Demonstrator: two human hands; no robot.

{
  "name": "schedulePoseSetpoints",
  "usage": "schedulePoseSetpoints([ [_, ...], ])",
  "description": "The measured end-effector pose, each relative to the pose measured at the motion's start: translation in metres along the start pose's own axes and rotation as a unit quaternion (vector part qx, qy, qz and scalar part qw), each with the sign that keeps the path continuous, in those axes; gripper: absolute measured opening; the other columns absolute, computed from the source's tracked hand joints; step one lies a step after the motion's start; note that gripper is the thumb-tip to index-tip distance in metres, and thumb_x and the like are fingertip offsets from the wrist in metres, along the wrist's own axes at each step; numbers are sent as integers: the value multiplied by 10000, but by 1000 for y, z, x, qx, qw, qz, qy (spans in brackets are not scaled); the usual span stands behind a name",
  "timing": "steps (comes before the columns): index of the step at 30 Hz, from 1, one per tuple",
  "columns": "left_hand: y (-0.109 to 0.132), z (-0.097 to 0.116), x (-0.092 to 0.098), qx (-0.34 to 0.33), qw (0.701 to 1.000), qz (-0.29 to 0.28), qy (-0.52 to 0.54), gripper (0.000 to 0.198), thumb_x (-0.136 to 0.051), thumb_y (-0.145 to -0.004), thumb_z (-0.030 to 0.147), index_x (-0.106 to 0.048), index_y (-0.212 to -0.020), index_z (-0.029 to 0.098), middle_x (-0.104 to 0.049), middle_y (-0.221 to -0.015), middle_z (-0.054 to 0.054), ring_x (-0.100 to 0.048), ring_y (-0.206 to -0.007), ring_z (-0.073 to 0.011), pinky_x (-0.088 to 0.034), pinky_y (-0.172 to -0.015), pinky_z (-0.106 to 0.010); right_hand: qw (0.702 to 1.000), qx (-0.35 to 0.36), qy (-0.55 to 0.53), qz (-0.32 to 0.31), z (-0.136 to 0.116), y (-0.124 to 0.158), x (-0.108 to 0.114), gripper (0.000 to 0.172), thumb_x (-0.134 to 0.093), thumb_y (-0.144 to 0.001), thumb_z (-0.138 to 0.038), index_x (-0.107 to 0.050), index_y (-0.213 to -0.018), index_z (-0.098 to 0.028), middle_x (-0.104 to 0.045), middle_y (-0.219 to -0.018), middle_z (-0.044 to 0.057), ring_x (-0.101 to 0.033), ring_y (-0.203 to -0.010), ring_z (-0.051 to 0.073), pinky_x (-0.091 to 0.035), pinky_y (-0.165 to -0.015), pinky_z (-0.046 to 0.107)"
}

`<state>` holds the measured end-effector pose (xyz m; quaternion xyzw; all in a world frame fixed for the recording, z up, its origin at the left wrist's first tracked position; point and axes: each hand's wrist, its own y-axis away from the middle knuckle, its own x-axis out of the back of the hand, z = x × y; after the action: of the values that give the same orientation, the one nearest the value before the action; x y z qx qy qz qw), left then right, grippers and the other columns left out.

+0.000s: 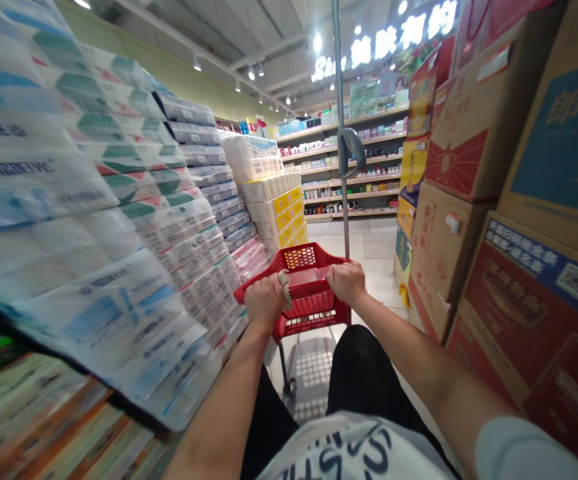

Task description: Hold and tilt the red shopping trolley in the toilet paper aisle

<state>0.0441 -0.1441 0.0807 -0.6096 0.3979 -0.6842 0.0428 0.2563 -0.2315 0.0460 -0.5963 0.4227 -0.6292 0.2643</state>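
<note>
A red plastic shopping cart (313, 305) stands right in front of my body, its basket grid casting a shadow on the floor. My left hand (265, 299) is wrapped round the left part of its handle, and a pale beaded band shows at that wrist or hand. Round the right part of the handle my right hand (347, 280) is closed. A tall grey pole (341, 80) with a hook-like grey piece rises behind the cart's right side. Whether anything lies in the basket I cannot tell.
Stacked tissue packs (119, 147) line the left side closely. Cardboard boxes (461, 133) are piled along the right. Toilet roll packs (273, 207) stand ahead on the left. Shelves of small goods (379, 170) cross the far end, beyond the pale tiled floor (373, 247).
</note>
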Motion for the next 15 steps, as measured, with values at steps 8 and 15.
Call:
schedulePoseSetpoints([
  [8, -11, -8, 2, 0, 994, -107, 21, 502, -215, -962, 393, -679, -935, 203, -713, -905, -89, -643, -798, -220, -391, -678, -310, 1000, 7, 1, 8, -1, 0, 0, 305, -478, -872, -240, -608, -601, -187, -642, -593, 17, -535, -604, 144, -260, -726, 323],
  [15, 7, -6, -8, 8, 999, 37, 24, 453, -234, -958, 341, -659, -912, 191, -695, -872, -80, -622, -787, -219, -379, -712, -332, 1000, 10, 1, 5, -3, 0, -2, 300, -486, -866, -244, -611, -599, -186, -644, -596, 22, -525, -603, 141, -255, -722, 321],
])
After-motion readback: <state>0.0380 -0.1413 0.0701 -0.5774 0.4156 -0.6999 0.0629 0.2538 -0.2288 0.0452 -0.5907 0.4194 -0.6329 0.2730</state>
